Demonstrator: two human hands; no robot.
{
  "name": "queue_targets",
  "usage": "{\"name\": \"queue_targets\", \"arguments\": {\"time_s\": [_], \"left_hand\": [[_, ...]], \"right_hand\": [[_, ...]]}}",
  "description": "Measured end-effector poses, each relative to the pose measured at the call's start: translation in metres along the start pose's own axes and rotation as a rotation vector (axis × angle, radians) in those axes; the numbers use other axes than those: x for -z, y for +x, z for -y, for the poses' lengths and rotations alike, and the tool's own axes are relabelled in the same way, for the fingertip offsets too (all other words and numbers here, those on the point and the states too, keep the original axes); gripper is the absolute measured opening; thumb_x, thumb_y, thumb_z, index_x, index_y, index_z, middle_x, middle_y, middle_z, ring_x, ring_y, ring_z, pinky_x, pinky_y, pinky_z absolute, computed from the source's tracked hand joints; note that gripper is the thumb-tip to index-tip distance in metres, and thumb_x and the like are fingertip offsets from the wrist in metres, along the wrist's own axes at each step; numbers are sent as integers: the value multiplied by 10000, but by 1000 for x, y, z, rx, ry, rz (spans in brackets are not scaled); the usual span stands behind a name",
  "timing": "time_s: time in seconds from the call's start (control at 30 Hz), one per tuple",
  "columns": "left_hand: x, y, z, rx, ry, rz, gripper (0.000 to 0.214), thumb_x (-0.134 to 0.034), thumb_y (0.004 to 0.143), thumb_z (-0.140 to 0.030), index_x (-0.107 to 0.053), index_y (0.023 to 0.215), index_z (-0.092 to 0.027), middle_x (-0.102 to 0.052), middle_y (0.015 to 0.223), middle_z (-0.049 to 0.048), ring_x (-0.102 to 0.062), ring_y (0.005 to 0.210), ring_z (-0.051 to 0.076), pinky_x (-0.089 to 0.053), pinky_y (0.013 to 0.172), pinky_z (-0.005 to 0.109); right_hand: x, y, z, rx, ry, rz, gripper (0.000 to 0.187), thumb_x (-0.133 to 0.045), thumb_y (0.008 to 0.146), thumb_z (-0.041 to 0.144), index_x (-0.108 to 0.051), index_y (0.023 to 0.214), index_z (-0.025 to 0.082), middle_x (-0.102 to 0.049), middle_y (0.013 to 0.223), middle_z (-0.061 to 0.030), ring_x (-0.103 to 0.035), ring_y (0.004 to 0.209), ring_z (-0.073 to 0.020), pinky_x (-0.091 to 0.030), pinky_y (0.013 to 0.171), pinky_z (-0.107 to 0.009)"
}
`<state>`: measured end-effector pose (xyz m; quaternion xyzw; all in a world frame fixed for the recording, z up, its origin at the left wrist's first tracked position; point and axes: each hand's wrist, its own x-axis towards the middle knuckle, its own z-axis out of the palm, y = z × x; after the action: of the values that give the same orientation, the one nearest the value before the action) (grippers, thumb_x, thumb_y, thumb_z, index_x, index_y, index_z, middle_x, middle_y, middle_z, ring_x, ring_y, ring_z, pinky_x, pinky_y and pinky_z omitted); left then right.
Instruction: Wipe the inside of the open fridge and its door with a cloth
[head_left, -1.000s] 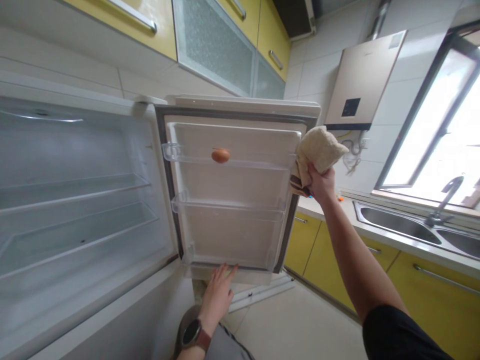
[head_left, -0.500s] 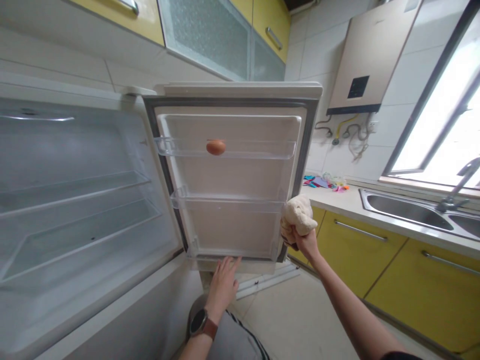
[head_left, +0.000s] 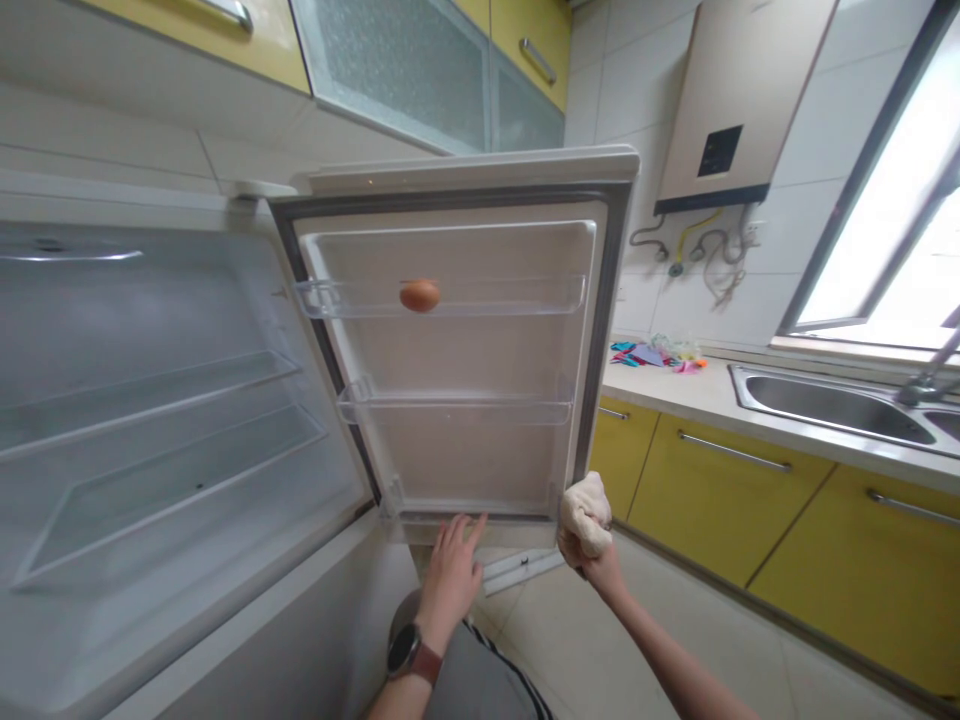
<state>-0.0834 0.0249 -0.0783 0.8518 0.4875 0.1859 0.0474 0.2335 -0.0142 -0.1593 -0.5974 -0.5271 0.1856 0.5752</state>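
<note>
The fridge door stands wide open in front of me, with clear plastic shelves on its inner side. A brown egg rests in the top door shelf. My left hand, a watch on its wrist, lies with fingers spread at the bottom door shelf. A bunched cream cloth is in my right hand, pressed against the lower right edge of the door. The cloth hides most of that hand's fingers.
To the left is the fridge interior with glass shelves. Behind the door runs a counter with a pile of colourful cloths or bags and a steel sink. Yellow cabinets line the right side; a water heater hangs above.
My right hand has slid down along the door's outer edge with the cloth. My left hand stays at the bottom door shelf. The view has shifted slightly.
</note>
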Motion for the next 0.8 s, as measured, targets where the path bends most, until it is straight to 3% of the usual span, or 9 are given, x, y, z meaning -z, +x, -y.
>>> {"name": "queue_targets", "arguments": {"time_s": [0.1,0.2,0.33,0.43,0.57,0.8], "left_hand": [[0,-1,1,-3,-7,-2,859,-491,789,-42,-404,1609,-283,-522,1531,83,-412,1488,263,-235,1300,490],[-1,-2,2,5,-13,2,859,-499,794,-48,-395,1613,-285,-511,1545,86,-406,1495,269,-228,1299,497],[-3,-3,4,-1,-28,3,865,-507,793,-45,-384,1616,-282,-505,1557,90,-388,1511,268,-228,1297,498],[-4,-5,5,-17,-32,-12,867,-497,790,-33,-379,1616,-269,-511,1553,90,-380,1516,258,-226,1300,496],[-2,-8,7,-37,-41,-32,858,-481,792,-22,-377,1614,-244,-517,1547,96,-388,1510,252,-231,1302,499],[-4,-11,10,-42,-53,-63,836,-508,794,-21,-414,1587,-266,-516,1548,99,-388,1517,278,-248,1292,532]], "right_hand": [[-2,-4,7,-51,-17,-59,534,-706,710,572,-668,1134,248,-722,1241,-141,-605,1292,-411,-411,1175,-606],[3,7,21,-69,-48,-106,410,-635,743,566,-680,1005,255,-740,1138,-116,-626,1247,-387,-449,1137,-588],[17,35,56,-49,-104,-215,317,-582,739,516,-650,850,226,-742,931,-108,-685,975,-340,-547,982,-509],[30,59,100,39,-72,-309,324,-622,743,488,-663,878,197,-737,866,-91,-676,841,-289,-574,822,-419],[50,104,176,282,9,-378,244,-674,784,416,-682,863,186,-702,813,-48,-650,760,-231,-569,738,-382],[85,204,305,699,32,-481,111,-643,875,306,-637,889,197,-656,830,-28,-613,836,-207,-568,773,-387]]}}
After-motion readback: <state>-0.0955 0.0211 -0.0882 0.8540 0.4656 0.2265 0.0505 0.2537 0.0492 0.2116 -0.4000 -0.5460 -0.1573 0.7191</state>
